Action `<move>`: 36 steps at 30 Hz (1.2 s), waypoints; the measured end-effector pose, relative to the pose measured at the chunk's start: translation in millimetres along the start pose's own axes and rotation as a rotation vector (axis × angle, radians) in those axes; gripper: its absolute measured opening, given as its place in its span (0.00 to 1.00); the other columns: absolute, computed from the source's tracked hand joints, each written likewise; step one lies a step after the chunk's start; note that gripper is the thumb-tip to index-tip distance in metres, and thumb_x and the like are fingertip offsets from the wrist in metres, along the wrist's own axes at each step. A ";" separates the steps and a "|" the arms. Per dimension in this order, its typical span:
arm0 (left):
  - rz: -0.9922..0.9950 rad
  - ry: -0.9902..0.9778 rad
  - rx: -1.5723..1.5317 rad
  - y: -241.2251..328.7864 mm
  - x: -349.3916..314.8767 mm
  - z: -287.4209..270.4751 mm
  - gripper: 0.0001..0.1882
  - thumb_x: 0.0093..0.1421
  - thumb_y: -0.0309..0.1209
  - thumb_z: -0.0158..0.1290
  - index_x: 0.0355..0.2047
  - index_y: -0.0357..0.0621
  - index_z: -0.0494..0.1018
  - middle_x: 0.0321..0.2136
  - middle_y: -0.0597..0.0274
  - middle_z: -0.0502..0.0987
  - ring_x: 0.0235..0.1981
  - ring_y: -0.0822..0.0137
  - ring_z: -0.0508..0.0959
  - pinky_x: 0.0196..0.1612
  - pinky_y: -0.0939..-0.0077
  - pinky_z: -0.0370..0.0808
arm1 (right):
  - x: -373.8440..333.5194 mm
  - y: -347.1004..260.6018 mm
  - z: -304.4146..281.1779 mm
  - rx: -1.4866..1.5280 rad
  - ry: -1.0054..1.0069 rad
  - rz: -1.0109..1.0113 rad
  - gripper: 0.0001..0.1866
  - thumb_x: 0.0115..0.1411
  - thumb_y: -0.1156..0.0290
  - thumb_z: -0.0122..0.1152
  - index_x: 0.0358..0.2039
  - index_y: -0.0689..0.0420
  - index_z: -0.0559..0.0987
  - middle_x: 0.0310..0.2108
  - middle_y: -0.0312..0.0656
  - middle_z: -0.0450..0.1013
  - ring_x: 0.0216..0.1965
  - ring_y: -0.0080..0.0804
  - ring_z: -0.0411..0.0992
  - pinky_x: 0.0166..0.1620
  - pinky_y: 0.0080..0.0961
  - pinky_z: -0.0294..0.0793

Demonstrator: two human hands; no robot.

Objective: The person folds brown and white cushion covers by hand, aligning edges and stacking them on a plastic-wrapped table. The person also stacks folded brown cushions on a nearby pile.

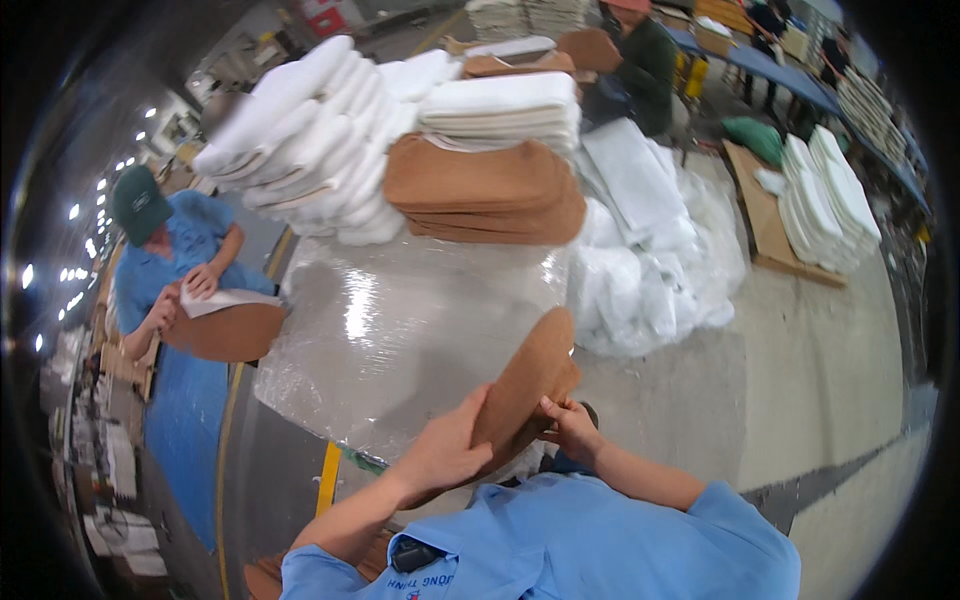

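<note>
Plastic-wrapped table (400, 330) with stacked brown pads (480, 190) ahead.

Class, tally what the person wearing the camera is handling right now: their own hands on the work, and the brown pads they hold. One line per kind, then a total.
Own hands: 2 (left hand, right hand)
Brown pad held: 1, possibly more stacked behind it
Total: 3

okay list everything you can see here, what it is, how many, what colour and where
brown oval pad: one, tan, held in both hands, centre
brown pad stack: one pile, tan, on the wrapped table
white pad stacks: several piles, white, on the table, upper left
wrapped table: one, clear film over it, centre
white bagged pile: one heap, white, floor, right
co-worker: one, blue shirt, green cap, left
left hand: flat against the pad
right hand: pinching the pad's edge
</note>
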State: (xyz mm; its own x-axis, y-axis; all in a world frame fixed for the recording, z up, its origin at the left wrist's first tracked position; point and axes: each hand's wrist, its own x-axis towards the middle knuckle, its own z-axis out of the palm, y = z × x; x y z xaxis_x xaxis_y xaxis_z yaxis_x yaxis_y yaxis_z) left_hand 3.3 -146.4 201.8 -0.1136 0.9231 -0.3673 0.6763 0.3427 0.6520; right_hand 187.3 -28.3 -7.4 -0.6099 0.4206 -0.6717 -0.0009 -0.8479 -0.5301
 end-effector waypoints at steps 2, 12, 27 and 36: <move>-0.015 -0.113 0.004 -8.1 6.1 37.5 0.46 0.57 0.36 0.60 0.72 0.38 0.52 0.63 0.38 0.69 0.62 0.41 0.71 0.65 0.56 0.68 | -7.1 23.9 -16.7 0.000 0.180 0.058 0.24 0.69 0.61 0.63 0.59 0.58 0.71 0.49 0.42 0.77 0.45 0.39 0.78 0.47 0.38 0.81; -0.268 -0.071 -0.120 -109.1 131.9 82.7 0.28 0.65 0.53 0.56 0.50 0.40 0.78 0.44 0.48 0.82 0.43 0.56 0.82 0.48 0.63 0.77 | 4.2 85.2 -56.6 0.470 0.012 -0.068 0.22 0.66 0.68 0.62 0.60 0.56 0.73 0.47 0.42 0.79 0.44 0.39 0.79 0.46 0.37 0.81; -0.196 0.324 -0.086 -114.6 120.8 175.2 0.31 0.62 0.50 0.61 0.52 0.33 0.74 0.38 0.41 0.80 0.43 0.45 0.80 0.48 0.55 0.75 | -34.2 49.3 -26.9 0.692 0.126 0.169 0.30 0.73 0.48 0.40 0.65 0.54 0.70 0.63 0.47 0.71 0.61 0.48 0.70 0.63 0.50 0.69; -0.135 0.406 0.127 -86.8 120.9 151.5 0.28 0.64 0.52 0.58 0.42 0.32 0.76 0.35 0.37 0.81 0.41 0.39 0.80 0.44 0.52 0.75 | -25.8 55.2 -39.0 0.659 -0.038 0.095 0.25 0.72 0.56 0.51 0.64 0.55 0.71 0.59 0.45 0.73 0.58 0.45 0.72 0.56 0.47 0.75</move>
State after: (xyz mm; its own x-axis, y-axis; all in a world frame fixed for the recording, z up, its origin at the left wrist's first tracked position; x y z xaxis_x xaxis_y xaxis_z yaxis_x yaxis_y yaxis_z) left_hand 41.2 -91.0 0.3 -0.4662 0.8741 -0.1365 0.7172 0.4637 0.5202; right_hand 233.8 -73.3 -39.4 -0.6590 0.3330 -0.6744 -0.4225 -0.9057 -0.0343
